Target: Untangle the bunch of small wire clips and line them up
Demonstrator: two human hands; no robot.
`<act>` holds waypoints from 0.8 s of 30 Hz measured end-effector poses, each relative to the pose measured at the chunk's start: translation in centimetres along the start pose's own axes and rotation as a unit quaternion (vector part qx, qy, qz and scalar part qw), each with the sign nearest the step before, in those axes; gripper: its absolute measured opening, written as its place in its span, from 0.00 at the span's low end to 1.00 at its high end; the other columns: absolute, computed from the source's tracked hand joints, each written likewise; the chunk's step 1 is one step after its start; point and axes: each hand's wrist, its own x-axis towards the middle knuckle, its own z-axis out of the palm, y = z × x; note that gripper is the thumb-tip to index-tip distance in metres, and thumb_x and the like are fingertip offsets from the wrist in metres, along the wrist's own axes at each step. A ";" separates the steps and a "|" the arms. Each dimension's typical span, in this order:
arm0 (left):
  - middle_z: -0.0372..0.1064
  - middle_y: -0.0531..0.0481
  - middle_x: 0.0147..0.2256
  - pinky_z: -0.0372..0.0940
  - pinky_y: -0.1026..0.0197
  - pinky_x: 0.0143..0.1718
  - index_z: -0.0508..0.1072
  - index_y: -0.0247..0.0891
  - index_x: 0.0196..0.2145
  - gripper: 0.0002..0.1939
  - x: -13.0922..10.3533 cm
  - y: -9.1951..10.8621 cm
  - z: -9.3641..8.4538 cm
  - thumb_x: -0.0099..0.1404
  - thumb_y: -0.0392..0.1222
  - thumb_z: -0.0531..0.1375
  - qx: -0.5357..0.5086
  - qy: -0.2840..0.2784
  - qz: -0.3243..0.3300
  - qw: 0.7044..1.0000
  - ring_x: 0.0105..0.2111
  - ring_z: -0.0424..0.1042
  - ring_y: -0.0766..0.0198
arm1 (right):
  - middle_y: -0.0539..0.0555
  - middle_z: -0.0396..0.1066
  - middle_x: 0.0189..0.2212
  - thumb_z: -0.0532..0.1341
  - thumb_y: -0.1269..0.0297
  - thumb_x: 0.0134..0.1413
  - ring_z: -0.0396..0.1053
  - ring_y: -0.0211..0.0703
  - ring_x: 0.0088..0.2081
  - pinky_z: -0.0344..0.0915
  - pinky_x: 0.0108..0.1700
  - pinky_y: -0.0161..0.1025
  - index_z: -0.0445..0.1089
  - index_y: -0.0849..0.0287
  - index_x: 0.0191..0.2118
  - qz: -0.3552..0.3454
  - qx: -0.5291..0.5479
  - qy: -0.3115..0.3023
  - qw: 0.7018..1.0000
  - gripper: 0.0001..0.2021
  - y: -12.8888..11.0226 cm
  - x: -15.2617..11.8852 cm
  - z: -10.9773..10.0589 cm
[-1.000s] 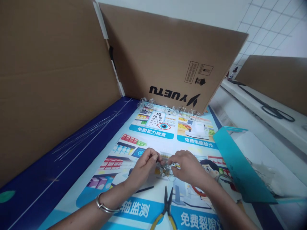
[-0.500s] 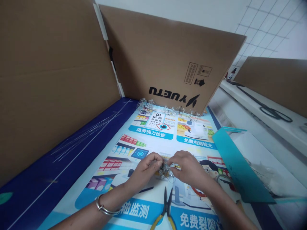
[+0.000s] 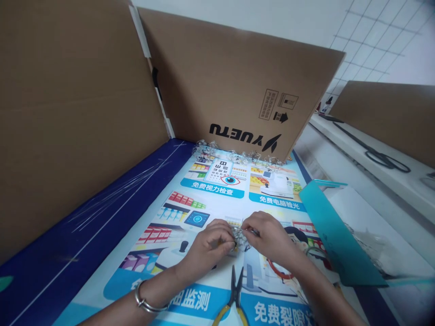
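Observation:
A small cluster of clear beads on thin wire (image 3: 239, 236) is held between my two hands, just above the printed sheet. My left hand (image 3: 211, 244), with a silver bangle at the wrist, pinches its left side between thumb and fingers. On the right side, the fingers of my right hand (image 3: 267, 232) are bent and pressed together at the wire; the fingertips are partly hidden. Needle-nose pliers (image 3: 234, 296) with yellow handles lie below the hands, jaws slightly apart and pointing away from me.
Several similar clear beaded wire pieces (image 3: 239, 157) line the foot of the cardboard panel (image 3: 238, 81). Loose thin wires (image 3: 115, 192) lie on the dark blue strip at left. A teal-edged open box (image 3: 340, 231) with clear material stands at right. Scissors (image 3: 384, 158) rest on the ledge.
The bead cluster has turned a little between my hands. My left fingers have shifted slightly lower and right, and my right fingers have changed their grip. The pliers have stayed put.

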 end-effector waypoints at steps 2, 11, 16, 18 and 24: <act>0.69 0.47 0.29 0.61 0.57 0.42 0.72 0.36 0.26 0.05 -0.2 0.2 0.3 0.58 0.32 0.58 0.000 0.011 -0.007 1.000 0.37 0.66 0.61 | 0.49 0.68 0.26 0.56 0.72 0.52 0.63 0.40 0.33 0.57 0.37 0.36 0.69 0.57 0.28 0.003 0.009 0.007 1.000 0.06 -0.3 -0.2 -0.8; 0.69 0.48 0.30 0.61 0.56 0.43 0.72 0.37 0.25 0.06 -1.5 0.6 1.3 0.56 0.30 0.58 0.046 0.078 -0.035 0.995 0.38 0.65 0.61 | 0.52 0.67 0.29 0.56 0.70 0.53 0.62 0.43 0.35 0.58 0.39 0.39 0.69 0.56 0.30 0.040 -0.013 0.020 0.999 0.05 -1.7 -2.6 -0.4; 0.69 0.48 0.31 0.62 0.57 0.44 0.72 0.38 0.27 0.07 -2.2 0.6 1.9 0.57 0.29 0.57 0.043 0.081 -0.038 0.995 0.40 0.65 0.61 | 0.54 0.67 0.32 0.56 0.68 0.53 0.61 0.45 0.38 0.57 0.43 0.42 0.70 0.56 0.36 0.059 -0.055 0.059 0.995 0.07 -2.9 -3.7 2.0; 0.69 0.48 0.31 0.62 0.57 0.44 0.72 0.38 0.28 0.07 -2.5 0.6 2.1 0.57 0.30 0.57 0.043 0.081 -0.035 0.995 0.40 0.64 0.61 | 0.55 0.66 0.32 0.56 0.68 0.53 0.61 0.46 0.38 0.56 0.43 0.43 0.70 0.56 0.36 0.076 -0.073 0.068 0.992 0.07 -3.3 -3.8 2.5; 0.69 0.48 0.31 0.63 0.56 0.44 0.72 0.38 0.28 0.06 -3.1 1.0 2.3 0.58 0.31 0.56 0.036 0.068 -0.029 0.997 0.39 0.64 0.61 | 0.54 0.65 0.31 0.59 0.72 0.49 0.60 0.45 0.38 0.56 0.42 0.42 0.71 0.56 0.33 0.102 -0.050 0.071 0.991 0.06 -3.6 -3.8 3.4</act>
